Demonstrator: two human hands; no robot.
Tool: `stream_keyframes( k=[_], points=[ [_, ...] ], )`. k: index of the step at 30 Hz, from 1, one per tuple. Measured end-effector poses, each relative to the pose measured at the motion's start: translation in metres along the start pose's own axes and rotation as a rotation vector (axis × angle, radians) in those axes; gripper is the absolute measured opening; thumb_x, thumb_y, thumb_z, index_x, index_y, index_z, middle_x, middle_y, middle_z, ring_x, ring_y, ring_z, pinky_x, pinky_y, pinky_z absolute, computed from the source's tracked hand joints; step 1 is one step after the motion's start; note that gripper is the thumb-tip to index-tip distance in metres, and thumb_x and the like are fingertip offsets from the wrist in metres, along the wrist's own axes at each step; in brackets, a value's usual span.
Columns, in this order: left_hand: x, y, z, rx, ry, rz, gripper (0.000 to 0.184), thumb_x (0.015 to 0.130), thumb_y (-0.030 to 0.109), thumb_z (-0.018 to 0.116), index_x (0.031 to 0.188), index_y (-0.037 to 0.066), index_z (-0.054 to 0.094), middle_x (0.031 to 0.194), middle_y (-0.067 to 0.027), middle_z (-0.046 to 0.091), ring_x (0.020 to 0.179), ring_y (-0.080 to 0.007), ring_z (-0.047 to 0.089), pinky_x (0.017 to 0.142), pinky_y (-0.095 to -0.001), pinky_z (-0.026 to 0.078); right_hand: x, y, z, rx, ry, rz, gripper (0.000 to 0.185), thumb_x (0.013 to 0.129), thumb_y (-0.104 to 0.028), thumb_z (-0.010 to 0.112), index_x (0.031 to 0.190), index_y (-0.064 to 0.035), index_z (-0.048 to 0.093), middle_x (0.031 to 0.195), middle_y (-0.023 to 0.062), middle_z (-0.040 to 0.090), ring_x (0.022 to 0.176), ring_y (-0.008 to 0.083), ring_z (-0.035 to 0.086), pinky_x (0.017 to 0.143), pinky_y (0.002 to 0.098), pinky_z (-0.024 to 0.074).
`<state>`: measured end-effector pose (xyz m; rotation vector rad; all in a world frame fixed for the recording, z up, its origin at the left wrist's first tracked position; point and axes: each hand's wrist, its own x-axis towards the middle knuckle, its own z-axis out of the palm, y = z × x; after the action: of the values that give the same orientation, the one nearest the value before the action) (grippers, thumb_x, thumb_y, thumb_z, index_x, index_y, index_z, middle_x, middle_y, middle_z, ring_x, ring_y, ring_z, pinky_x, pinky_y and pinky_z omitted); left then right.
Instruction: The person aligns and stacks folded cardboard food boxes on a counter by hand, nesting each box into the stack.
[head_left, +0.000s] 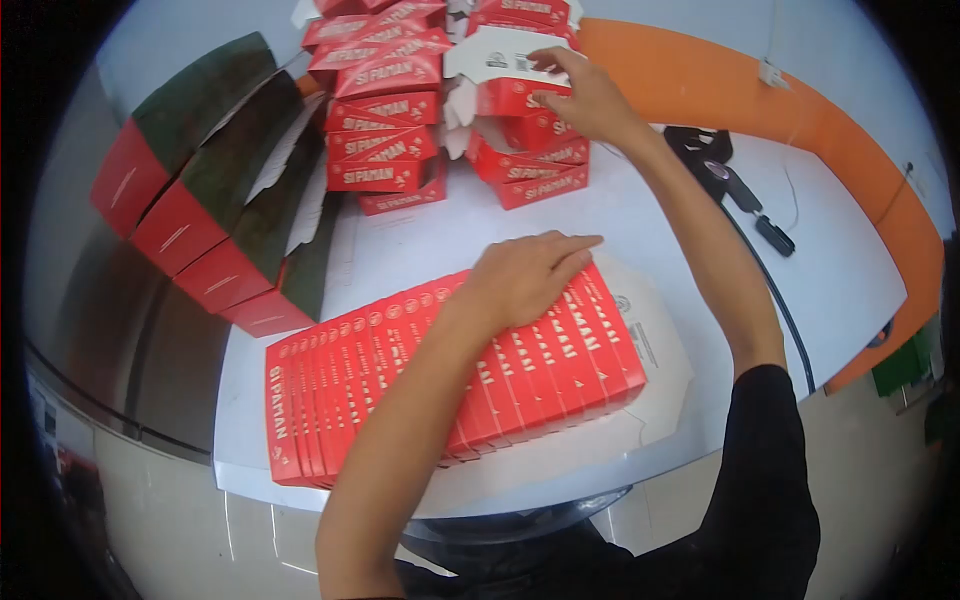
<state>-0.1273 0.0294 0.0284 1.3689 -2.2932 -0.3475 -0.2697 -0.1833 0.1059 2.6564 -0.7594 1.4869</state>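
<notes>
A row of slim red cardboard boxes with white lettering [530,370], packed face to face, stands along the near edge of the white table [845,225], stretching from close to the near left corner towards the middle. The left hand [530,275] lies palm down on the top of this row near its right end, its fingers extended and loose rather than clenched. A flat white cardboard sheet with a printed code [655,350] shows past the row's right end.

Farther off, the right hand [590,100] reaches to a red box with a raised white flap [505,95] in the right-hand stack of red boxes [545,165], towards the far edge. Its fingers are bent about the flap and the box's side (whether they grip, I cannot tell). Just left of that stack is another stack of red boxes [385,140], laid one upon another.

Large dark-green and red cartons [180,230] lean in a line at the left edge. Towards the right edge lies a small black device [775,236]; an orange partition [700,60] curves behind.
</notes>
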Motion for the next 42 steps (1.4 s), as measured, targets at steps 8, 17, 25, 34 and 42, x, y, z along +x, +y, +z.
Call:
stream_keyframes(
  k=[8, 17, 25, 34, 42],
  points=[
    [-0.002, -0.002, -0.003, -0.036, -0.004, -0.063, 0.047, 0.111, 0.039, 0.035, 0.147, 0.018, 0.056, 0.141, -0.0151, 0.063, 0.128, -0.0370, 0.059, 0.108, -0.0480, 0.046, 0.079, 0.027, 0.019, -0.389, -0.254, -0.033, 0.027, 0.090, -0.020, 0.074, 0.110, -0.0024, 0.068, 0.112, 0.0203, 0.073, 0.105, 0.0413, 0.068, 0.092, 0.0488, 0.0531],
    [0.000, -0.008, 0.000, -0.012, 0.086, -0.045, 0.039, 0.107, 0.031, 0.041, 0.122, 0.007, 0.068, 0.117, -0.0228, 0.071, 0.111, -0.0423, 0.066, 0.095, -0.0541, 0.051, -0.016, -0.102, -0.078, -0.218, 0.169, -0.259, 0.033, 0.104, -0.023, 0.061, 0.133, -0.0058, 0.059, 0.098, 0.0178, 0.074, 0.078, 0.0306, 0.072, 0.070, 0.0414, 0.0555],
    [0.001, -0.008, 0.003, -0.030, 0.131, -0.052, 0.040, 0.108, 0.034, 0.041, 0.116, 0.008, 0.071, 0.112, -0.0216, 0.073, 0.106, -0.0429, 0.067, 0.093, -0.0537, 0.051, -0.161, -0.126, -0.103, -0.082, -0.750, 0.613, 0.048, 0.103, -0.039, 0.061, 0.127, 0.0028, 0.059, 0.114, 0.0262, 0.071, 0.103, 0.0356, 0.070, 0.090, 0.0434, 0.0534],
    [0.000, -0.004, 0.001, -0.038, 0.081, -0.136, 0.042, 0.107, 0.038, 0.042, 0.125, 0.013, 0.071, 0.115, -0.0181, 0.074, 0.108, -0.0408, 0.068, 0.095, -0.0486, 0.052, -0.162, -0.108, -0.064, 0.452, -0.511, 0.933, 0.038, 0.103, -0.021, 0.058, 0.129, 0.0066, 0.059, 0.112, 0.0170, 0.074, 0.089, 0.0198, 0.076, 0.077, 0.0309, 0.0607],
    [0.003, -0.001, -0.002, -0.033, 0.025, -0.159, 0.048, 0.108, 0.045, 0.038, 0.133, 0.017, 0.067, 0.120, -0.0165, 0.074, 0.111, -0.0393, 0.068, 0.099, -0.0472, 0.051, -0.185, -0.130, -0.072, 1.045, -0.197, 1.183, 0.033, 0.105, -0.017, 0.055, 0.130, 0.0054, 0.059, 0.114, 0.0142, 0.073, 0.093, 0.0152, 0.076, 0.081, 0.0292, 0.0638]
  ],
)
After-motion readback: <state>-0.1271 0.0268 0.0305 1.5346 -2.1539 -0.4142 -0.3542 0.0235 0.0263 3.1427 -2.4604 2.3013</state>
